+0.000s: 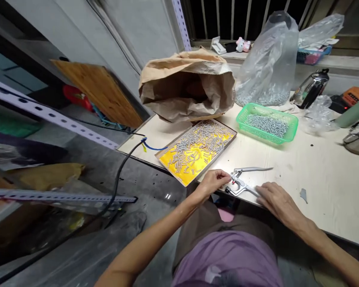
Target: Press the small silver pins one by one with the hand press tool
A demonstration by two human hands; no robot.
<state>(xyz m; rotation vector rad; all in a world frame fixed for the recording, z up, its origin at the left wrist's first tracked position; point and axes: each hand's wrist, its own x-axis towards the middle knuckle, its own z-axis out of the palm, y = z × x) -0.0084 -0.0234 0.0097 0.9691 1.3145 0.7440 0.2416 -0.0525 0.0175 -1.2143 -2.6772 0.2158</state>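
- The pliers (242, 186) lie at the near edge of the counter (326, 175), between the two hands, head to the left and handles to the right.
- The left hand (213, 181) is at the head of the pliers, thumb and fingertips drawn together; whether a small piece sits in that grip, I cannot tell.
- The right hand (277, 202) is palm down, its fingers over the end of the near handle (252, 190). Whether they wrap it or only rest there, I cannot tell.
- The far handle (254, 169) stands free, spread from the near one, with a spring (239, 173) near the pivot.
- The pliers look like metal: likely stiff, fairly light for one hand, and a little slippery where bare. Best hold: both handles, well back from the head, with fingertips clear of the jaws and spring.
- Left and farther off, the tray (166, 159) has a yellow floor strewn with pins (212, 137); they look light, hard and apt to roll, so pinch them singly.
- Beyond, to the right, a green basket (265, 138) holds more small metal pieces (267, 124).
- A paper bag (188, 61) gapes behind the tray.
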